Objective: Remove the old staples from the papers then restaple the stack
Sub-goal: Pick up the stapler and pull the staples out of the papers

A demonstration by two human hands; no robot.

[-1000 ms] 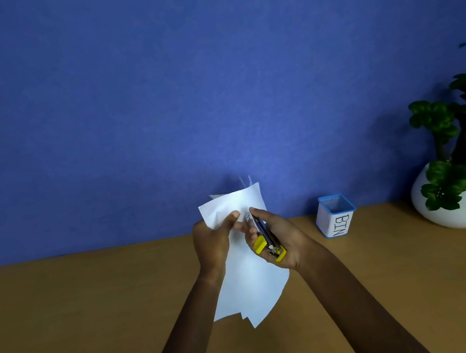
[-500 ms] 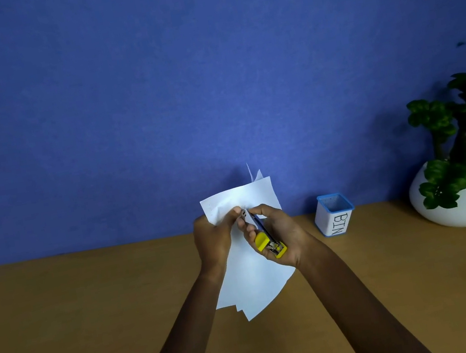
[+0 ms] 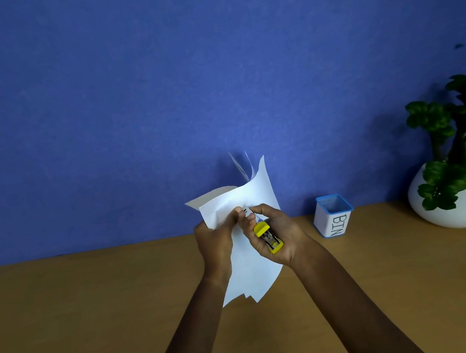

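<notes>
I hold a stack of white papers (image 3: 252,272) upright in the air above the wooden table (image 3: 81,327). My left hand (image 3: 217,243) pinches the stack near its upper left corner. My right hand (image 3: 279,235) grips a small yellow stapler (image 3: 268,237), its front end pressed against the papers beside my left thumb. The upper sheets curl and fan apart toward the wall. No staple can be made out at this size.
A small white cup with a blue rim, labelled BIN (image 3: 333,216), stands on the table to the right of my hands. A green plant in a white pot (image 3: 460,198) sits at the far right. A blue wall (image 3: 149,97) rises behind the table.
Both hands have risen slightly with the papers. The stapler has tilted more upright against the sheets, and the top sheets have bent and spread further upward.
</notes>
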